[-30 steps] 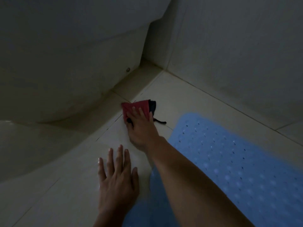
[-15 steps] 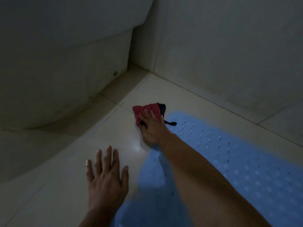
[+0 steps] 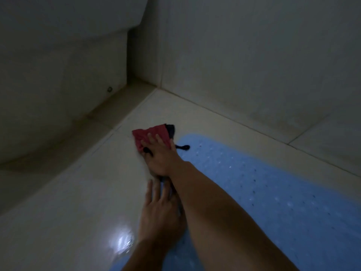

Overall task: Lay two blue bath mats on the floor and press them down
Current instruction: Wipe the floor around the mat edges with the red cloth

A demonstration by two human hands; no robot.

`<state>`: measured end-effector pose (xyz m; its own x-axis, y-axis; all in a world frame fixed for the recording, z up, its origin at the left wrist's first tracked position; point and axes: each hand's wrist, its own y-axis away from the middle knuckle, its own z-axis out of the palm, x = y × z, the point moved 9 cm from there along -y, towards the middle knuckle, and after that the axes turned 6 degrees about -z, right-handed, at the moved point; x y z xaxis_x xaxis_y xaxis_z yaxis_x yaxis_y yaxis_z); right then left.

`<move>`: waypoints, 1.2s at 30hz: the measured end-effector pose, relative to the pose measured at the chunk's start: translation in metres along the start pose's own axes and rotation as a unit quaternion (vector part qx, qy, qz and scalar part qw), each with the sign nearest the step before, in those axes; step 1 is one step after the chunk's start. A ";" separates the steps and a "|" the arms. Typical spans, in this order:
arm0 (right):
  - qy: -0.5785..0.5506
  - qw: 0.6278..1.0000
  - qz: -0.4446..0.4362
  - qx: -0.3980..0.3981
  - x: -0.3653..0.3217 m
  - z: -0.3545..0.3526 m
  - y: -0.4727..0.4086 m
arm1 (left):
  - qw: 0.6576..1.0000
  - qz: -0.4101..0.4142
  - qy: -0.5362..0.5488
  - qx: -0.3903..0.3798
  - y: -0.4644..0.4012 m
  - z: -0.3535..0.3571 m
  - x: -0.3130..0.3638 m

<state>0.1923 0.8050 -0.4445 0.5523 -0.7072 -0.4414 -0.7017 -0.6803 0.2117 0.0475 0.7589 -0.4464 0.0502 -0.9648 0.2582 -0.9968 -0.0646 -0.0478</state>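
Observation:
A blue bath mat (image 3: 273, 192) with small holes lies flat on the pale tiled floor (image 3: 68, 202), running from the centre to the lower right. My right hand (image 3: 160, 155) lies with straight fingers on a red and black cloth (image 3: 152, 133) at the mat's far left corner. My left hand (image 3: 158, 212) rests flat, fingers straight, at the mat's left edge, just beside my right forearm. Only one mat is in view.
A white toilet base (image 3: 58, 85) fills the left side, with a bolt (image 3: 110, 89) low on it. Tiled walls (image 3: 254, 65) meet in a corner behind the cloth. The room is dim, with a light glare on the floor (image 3: 121, 241).
The view has shifted. My left hand has slid right from the bare floor to the mat's edge, next to my right forearm. My right hand has stayed on the cloth.

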 end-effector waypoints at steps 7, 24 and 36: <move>0.061 0.998 -0.004 -0.011 0.058 -0.073 -0.011 | 0.999 -0.037 0.000 -0.022 -0.011 0.009 -0.002; 0.059 0.921 0.342 0.179 0.307 -0.147 0.202 | 0.997 -0.042 -0.041 -0.048 -0.009 0.005 0.003; 0.008 0.984 0.170 0.046 0.234 -0.090 0.148 | 0.987 -0.060 -0.099 -0.112 -0.011 0.010 -0.004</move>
<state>0.2583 0.5218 -0.4382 0.2849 -0.8948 -0.3438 -0.8846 -0.3835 0.2652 0.0587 0.7607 -0.4567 0.1590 -0.9858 0.0548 -0.9706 -0.1459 0.1913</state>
